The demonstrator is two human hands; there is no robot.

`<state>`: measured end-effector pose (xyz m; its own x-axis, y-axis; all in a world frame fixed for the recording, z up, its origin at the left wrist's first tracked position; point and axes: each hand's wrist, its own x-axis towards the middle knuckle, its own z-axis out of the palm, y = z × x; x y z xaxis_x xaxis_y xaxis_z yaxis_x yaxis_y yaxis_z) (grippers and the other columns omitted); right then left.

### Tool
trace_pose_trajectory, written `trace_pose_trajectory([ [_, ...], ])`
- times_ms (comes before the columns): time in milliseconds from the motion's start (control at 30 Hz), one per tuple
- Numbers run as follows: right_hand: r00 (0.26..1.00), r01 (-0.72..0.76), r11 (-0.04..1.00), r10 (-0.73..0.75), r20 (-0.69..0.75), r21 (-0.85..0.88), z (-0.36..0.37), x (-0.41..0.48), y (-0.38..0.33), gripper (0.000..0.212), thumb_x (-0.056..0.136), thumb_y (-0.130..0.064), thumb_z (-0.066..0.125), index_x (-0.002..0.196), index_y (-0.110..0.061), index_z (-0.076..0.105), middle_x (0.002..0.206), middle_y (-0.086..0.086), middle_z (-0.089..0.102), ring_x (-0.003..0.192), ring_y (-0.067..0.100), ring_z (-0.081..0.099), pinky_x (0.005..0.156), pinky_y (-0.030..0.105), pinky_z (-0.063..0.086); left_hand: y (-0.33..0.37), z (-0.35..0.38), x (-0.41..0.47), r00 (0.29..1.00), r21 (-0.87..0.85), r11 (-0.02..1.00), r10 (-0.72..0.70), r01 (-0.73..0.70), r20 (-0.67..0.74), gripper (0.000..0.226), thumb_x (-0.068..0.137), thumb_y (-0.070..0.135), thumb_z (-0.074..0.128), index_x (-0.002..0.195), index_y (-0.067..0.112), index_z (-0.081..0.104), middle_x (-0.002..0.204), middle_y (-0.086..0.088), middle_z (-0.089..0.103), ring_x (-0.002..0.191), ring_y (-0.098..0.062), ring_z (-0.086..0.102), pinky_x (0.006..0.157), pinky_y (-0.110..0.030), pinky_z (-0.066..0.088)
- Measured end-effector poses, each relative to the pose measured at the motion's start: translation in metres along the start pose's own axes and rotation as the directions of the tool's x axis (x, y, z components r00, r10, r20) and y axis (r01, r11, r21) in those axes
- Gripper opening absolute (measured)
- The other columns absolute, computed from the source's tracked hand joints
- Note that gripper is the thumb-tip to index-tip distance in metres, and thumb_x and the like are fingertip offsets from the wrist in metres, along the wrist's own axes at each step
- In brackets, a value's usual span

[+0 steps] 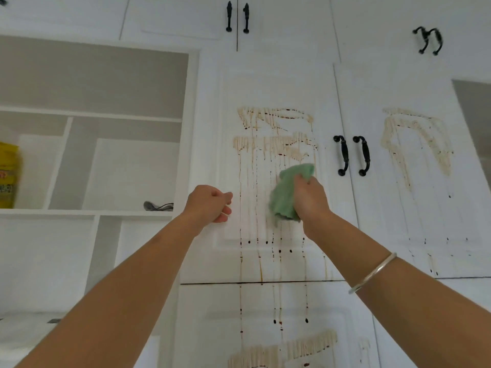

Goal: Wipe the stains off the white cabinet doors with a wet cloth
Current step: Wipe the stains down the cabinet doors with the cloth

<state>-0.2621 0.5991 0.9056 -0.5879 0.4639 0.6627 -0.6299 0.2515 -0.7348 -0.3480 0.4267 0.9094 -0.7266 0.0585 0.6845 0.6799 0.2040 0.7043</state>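
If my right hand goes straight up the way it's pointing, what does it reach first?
Likely the lower band of brown stains, just above the green cloth that the right hand grips, on the same door.

Open shelves [93, 212] stand to the left of the left hand [210, 203]. A yellow bag [8, 176] sits on one shelf, far left of that hand. A small dark grey thing [158, 206], too blurred to tell, lies on the same shelf just left of the hand.
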Motion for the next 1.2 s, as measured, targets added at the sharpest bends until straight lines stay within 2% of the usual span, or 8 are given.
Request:
trace_pose_trajectory([
  [67,0.931,0.365,0.897,-0.348,0.114,-0.248,0.001,0.003,0.009,0.019,0.105,-0.032,0.031,0.12,-0.028,0.042,0.101,-0.006,0.057,0.076,0.001,0.05,0.077,0.017,0.046,-0.01,0.0,0.003,0.999,0.051,0.999,0.0,0.003,-0.048,0.03,0.096,0.025,0.055,0.083,0.002,0.069,0.075,-0.01,0.071,0.055,-0.018,0.062,0.055,-0.023,0.053],
  [133,0.754,0.656,0.632,-0.537,0.379,-0.412,0.005,0.014,0.032,0.039,0.105,-0.032,0.03,0.142,-0.022,0.037,0.124,0.002,0.055,0.101,0.009,0.054,0.087,0.015,0.044,-0.02,0.002,0.006,0.997,0.068,0.998,0.002,0.004,-0.082,0.035,0.096,0.025,0.052,0.078,0.001,0.069,0.069,-0.01,0.07,0.052,-0.02,0.06,0.057,-0.026,0.055],
  [233,0.594,0.802,0.144,-0.287,0.751,-0.579,0.03,0.028,0.069,0.057,0.103,-0.045,0.024,0.155,-0.031,0.004,0.163,0.001,-0.005,0.149,0.021,-0.003,0.122,0.039,-0.002,-0.028,0.003,0.016,0.989,0.074,0.997,0.034,-0.024,-0.146,0.038,0.094,0.025,0.049,0.069,0.003,0.068,0.057,-0.009,0.068,0.045,-0.021,0.059,0.061,-0.033,0.055],
  [367,0.594,0.804,0.228,-0.368,0.715,-0.55,0.06,0.038,0.089,0.052,0.102,-0.047,0.009,0.153,-0.041,-0.002,0.159,-0.013,-0.02,0.145,0.009,-0.023,0.113,0.032,-0.025,-0.027,-0.001,0.028,0.983,0.161,0.984,0.103,-0.078,-0.154,0.039,0.094,0.027,0.048,0.072,0.001,0.067,0.048,-0.005,0.063,0.035,-0.016,0.052,0.045,-0.022,0.042],
  [467,0.555,0.799,0.069,-0.468,0.688,-0.597,0.069,0.068,0.078,0.062,0.088,-0.052,-0.008,0.15,-0.046,-0.005,0.157,-0.016,-0.022,0.147,0.009,-0.017,0.112,0.031,-0.025,-0.019,-0.001,0.038,0.974,0.114,0.982,0.165,-0.148,-0.153,0.038,0.096,0.026,0.05,0.071,0.002,0.065,0.053,-0.009,0.065,0.037,-0.017,0.054,0.042,-0.02,0.041],
  [600,0.594,0.747,0.047,-0.496,0.633,-0.663,0.065,0.102,0.052,0.055,0.095,-0.054,0.002,0.15,-0.047,-0.005,0.16,-0.009,-0.02,0.147,0.014,-0.019,0.112,0.037,-0.023,0.004,0.006,0.055,0.963,0.083,0.972,0.229,-0.219,-0.142,0.036,0.096,0.026,0.052,0.07,0.004,0.064,0.056,-0.011,0.064,0.038,-0.016,0.055,0.038,-0.017,0.041],
  [1000,0.884,0.298,0.448,-0.462,0.067,-0.843,-0.006,0.167,0.028,0.052,0.101,-0.049,0.018,0.149,-0.051,-0.002,0.162,-0.005,-0.014,0.149,0.02,-0.011,0.116,0.05,-0.005,0.0,0.003,0.067,0.973,0.198,0.953,0.23,-0.229,0.019,0.034,0.094,0.025,0.054,0.067,0.006,0.059,0.051,-0.004,0.062,0.036,-0.013,0.052,0.039,-0.015,0.041],
  [1200,0.769,0.487,0.201,-0.559,0.309,-0.85,0.053,0.151,0.019,0.051,0.103,-0.044,0.012,0.151,-0.045,-0.005,0.162,-0.004,-0.017,0.149,0.022,-0.014,0.116,0.049,-0.011,0.004,0.006,0.07,0.978,0.228,0.953,0.207,-0.202,0.001,0.034,0.093,0.021,0.046,0.062,0.009,0.055,0.047,-0.003,0.059,0.033,-0.014,0.048,0.035,-0.012,0.034],
])
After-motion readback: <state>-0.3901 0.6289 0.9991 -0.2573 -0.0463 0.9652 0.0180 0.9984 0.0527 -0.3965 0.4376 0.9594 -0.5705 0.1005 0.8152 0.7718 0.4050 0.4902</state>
